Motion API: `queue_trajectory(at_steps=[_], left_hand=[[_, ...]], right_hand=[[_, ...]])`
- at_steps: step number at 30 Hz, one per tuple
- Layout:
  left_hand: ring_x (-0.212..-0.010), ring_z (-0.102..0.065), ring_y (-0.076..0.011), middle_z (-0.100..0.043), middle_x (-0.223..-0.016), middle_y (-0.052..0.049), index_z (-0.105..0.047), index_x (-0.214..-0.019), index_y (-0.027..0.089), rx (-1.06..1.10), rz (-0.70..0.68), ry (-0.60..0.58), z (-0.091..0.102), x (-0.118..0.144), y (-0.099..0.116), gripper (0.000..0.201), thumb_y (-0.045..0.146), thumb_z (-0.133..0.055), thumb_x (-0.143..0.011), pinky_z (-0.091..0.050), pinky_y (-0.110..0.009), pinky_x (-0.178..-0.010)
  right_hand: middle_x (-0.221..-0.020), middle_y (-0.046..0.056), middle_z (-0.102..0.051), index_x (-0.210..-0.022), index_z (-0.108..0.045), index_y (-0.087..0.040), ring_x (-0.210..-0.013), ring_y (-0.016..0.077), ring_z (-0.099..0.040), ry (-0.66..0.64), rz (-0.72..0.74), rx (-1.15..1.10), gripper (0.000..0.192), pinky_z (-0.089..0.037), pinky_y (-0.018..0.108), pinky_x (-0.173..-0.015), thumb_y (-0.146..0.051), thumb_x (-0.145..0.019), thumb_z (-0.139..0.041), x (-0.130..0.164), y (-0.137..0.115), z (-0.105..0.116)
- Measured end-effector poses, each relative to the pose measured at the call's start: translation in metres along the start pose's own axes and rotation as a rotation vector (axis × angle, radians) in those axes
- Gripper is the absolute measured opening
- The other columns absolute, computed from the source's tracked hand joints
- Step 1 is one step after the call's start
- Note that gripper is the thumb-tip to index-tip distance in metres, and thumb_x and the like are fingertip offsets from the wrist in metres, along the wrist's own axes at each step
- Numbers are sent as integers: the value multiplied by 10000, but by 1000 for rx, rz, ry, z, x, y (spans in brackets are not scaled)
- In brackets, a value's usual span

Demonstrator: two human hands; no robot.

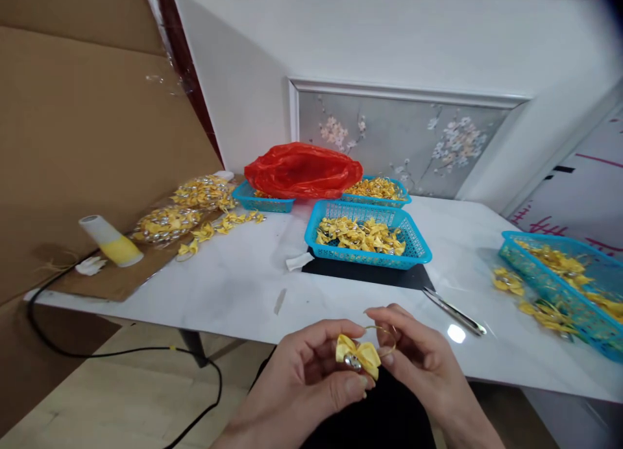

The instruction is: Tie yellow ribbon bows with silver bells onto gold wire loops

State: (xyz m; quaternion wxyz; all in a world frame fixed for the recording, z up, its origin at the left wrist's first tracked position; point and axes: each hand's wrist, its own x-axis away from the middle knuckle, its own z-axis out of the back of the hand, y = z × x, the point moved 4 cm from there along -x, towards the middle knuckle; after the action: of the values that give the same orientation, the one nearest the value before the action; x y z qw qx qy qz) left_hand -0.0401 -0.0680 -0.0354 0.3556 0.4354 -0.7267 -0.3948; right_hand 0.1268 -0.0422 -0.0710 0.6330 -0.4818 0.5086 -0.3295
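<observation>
A small yellow ribbon bow [357, 357] with a silver bead at its middle is pinched between the thumb and fingers of my left hand [306, 377], just in front of the table's near edge. My right hand [421, 361] touches the bow's right side and holds a thin gold wire loop [384, 335] that arcs above it. Straight ahead on the white table [243, 287] stands a blue plastic basket [418, 248] holding several similar yellow bows.
Metal tweezers [455, 311] lie right of my hands. Another blue basket [564, 287] of bows sits at the right edge, two more at the back under a red plastic bag [302, 170]. Left: bagged bows [168, 223], a white-yellow spool [109, 241], cardboard [73, 124], a black cable [121, 353].
</observation>
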Motion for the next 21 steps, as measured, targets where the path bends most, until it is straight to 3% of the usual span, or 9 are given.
queue_trajectory(at_steps=[4,8,12,15,17,21], left_hand=[[-675,-672,-72,-744,-777,4,-756,-1019,203,94,57,-70,-2,-5,-5,257,204,-829,-772,-510,-121,-605],[-650,-691,-95,-745,-832,-34,-695,-1142,215,124,125,-63,10,-12,-18,367,331,-795,-809,-527,-148,-581],[-845,-717,-190,-708,-1116,-88,-642,-1215,244,-169,32,129,32,-14,-27,452,533,-651,-867,-595,-285,-718],[-1083,-659,-245,-646,-1289,-83,-630,-1239,274,-350,-77,197,34,-11,-25,451,561,-591,-894,-571,-348,-878],[-1124,-637,-247,-674,-1256,-66,-644,-1210,280,-379,-143,194,29,-12,-20,426,538,-638,-871,-557,-331,-900],[-935,-680,-203,-752,-1052,-56,-689,-1038,219,-407,-190,127,14,-17,-6,264,404,-703,-850,-566,-269,-790]], right_hand=[[-800,-15,-566,-975,-721,-320,-703,115,-557,12,131,107,117,-435,194,-572,-265,-917,-637,-6,-11,4],[-746,-16,-542,-812,-666,-234,-657,111,-521,50,130,267,140,-393,217,-563,-207,-929,-592,-14,-28,4],[-725,-17,-509,-786,-602,-188,-607,106,-484,-34,122,607,187,-353,244,-553,-140,-933,-495,-24,-49,-6],[-745,-2,-543,-756,-608,-178,-613,122,-499,-87,100,802,217,-347,271,-570,-96,-904,-472,-32,-58,-13],[-747,1,-554,-735,-604,-176,-614,127,-506,-97,75,867,216,-351,277,-578,-78,-885,-485,-37,-60,-17],[-717,-8,-544,-678,-574,-175,-612,122,-507,-112,60,832,226,-352,267,-573,-73,-873,-523,-46,-60,-23]])
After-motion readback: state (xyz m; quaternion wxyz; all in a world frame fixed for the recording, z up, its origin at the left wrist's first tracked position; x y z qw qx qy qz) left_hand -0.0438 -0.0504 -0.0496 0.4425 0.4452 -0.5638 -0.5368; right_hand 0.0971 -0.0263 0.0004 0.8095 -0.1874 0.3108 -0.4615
